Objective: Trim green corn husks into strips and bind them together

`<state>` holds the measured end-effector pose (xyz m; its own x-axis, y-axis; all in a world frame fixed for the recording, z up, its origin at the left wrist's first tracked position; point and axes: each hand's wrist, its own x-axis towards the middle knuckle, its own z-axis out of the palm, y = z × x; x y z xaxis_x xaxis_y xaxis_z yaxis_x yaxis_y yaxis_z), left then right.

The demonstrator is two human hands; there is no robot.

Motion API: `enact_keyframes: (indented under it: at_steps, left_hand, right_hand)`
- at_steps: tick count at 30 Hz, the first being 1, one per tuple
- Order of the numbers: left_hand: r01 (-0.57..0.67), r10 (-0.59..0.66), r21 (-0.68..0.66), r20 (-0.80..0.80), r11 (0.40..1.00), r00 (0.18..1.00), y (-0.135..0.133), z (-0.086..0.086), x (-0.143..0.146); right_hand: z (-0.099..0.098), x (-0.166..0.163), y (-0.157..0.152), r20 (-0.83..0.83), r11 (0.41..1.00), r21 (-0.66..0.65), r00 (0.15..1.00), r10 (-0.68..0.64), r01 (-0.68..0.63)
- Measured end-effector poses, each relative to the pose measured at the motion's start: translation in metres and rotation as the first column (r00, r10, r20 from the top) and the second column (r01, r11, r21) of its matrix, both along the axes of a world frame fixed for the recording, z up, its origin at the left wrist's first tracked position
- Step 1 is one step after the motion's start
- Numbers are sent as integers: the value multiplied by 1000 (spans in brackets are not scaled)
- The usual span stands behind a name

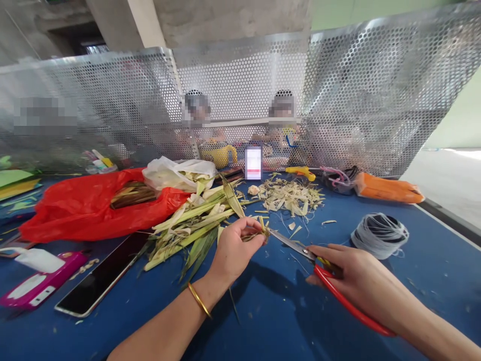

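My left hand (236, 246) pinches a small folded piece of green leaf strip (259, 231) above the blue table (270, 311). A gold bangle sits on that wrist. My right hand (353, 278) grips red-handled scissors (319, 268), and their steel blades point left and meet the leaf piece at my left fingertips. A heap of long green and pale leaves (191, 220) lies just beyond my left hand.
A red plastic bag (78, 205) and a white bag (176, 173) lie at the left, a pile of leaf trimmings (289, 195) behind. A coil of grey string (379, 233) sits right. A dark tablet (101, 276) and pink case (37, 286) lie near left. Two people sit behind a perforated metal screen (338, 100).
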<state>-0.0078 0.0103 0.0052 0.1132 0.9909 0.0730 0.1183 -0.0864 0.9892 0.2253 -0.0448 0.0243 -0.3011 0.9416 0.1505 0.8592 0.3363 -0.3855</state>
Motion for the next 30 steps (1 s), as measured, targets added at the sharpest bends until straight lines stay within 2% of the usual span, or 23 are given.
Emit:
enact_keyframes:
  at_steps: [19,21,24,27,30]
  left_hand:
    - [16,-15,18,-23,1000,1000,2,-5,0]
    - [6,-6,-19,9,1000,1000,1,-4,1]
    - [17,0,-148,113,989,994,1,0,2]
    - [84,-26,-267,216,960,976,1,2,1]
    - [180,-85,-316,292,932,953,0,2,0]
  right_hand:
    - [0,1,1,1,997,-64,999,-41,41]
    - [2,1,3,-8,992,-82,995,-95,94]
    - [1,2,5,-69,979,-137,984,-162,151]
    - [-1,5,7,-176,968,-227,973,-150,108]
    - [1,7,7,-214,950,-300,965,-153,84]
